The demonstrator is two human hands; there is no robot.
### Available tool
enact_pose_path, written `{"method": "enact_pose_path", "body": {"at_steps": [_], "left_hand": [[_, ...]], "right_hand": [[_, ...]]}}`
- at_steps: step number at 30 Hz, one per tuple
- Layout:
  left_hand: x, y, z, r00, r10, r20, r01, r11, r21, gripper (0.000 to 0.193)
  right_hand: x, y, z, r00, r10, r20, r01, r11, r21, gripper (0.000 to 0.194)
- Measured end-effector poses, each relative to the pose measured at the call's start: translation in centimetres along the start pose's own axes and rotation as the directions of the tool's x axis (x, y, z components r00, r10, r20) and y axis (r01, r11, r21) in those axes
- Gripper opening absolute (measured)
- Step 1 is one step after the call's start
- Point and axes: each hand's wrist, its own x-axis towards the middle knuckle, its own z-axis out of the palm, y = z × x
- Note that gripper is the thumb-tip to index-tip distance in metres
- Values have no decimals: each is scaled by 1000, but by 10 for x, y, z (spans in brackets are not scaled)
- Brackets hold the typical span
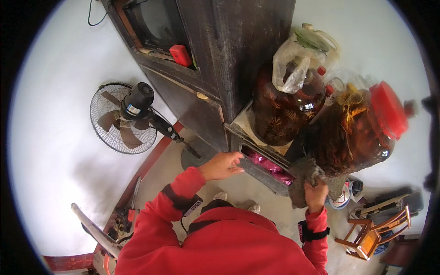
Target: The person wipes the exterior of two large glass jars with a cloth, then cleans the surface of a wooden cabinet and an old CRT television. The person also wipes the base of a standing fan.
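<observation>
My right hand (316, 194) grips a dark grey-brown cloth (303, 182) at the near right corner of a low wooden cabinet. My left hand (224, 166), its fingers apart and holding nothing, is at the left end of a pulled-out drawer (263, 177). Pink plastic packets (266, 164) lie inside the drawer. On the cabinet top stand a large glass jar of dark red liquid (285, 113), draped with a clear plastic bag (294, 74), and another large jar (350, 137) with a red lid (390, 110). The cloth hides part of the cabinet edge.
A tall dark wooden cabinet (237, 44) adjoins the low one. A black pedestal fan (137, 99) stands by the left wall. Small bottles (333, 87) are behind the jars. A wooden chair (366, 237) is at the lower right, and a saw (135, 197) leans at the left wall.
</observation>
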Motion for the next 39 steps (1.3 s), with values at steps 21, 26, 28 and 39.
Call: {"method": "enact_pose_path", "body": {"at_steps": [21, 26, 28, 39], "left_hand": [[-28, 1, -116, 998, 20, -65, -63, 631, -773, 67], [-2, 50, -173, 809, 312, -498, -489, 827, -278, 67], [23, 78, -209, 518, 563, -644, -656, 744, 122, 68], [90, 70, -201, 423, 686, -592, -459, 726, 513, 77]], "right_hand": [[1, -268, 72, 869, -482, 108, 419, 834, 359, 39], [-3, -249, 54, 908, -411, 76, 351, 849, 395, 36], [-6, -242, 50, 919, -376, 122, 293, 855, 428, 30], [-34, -202, 46, 961, -245, 131, 192, 926, 326, 21]]}}
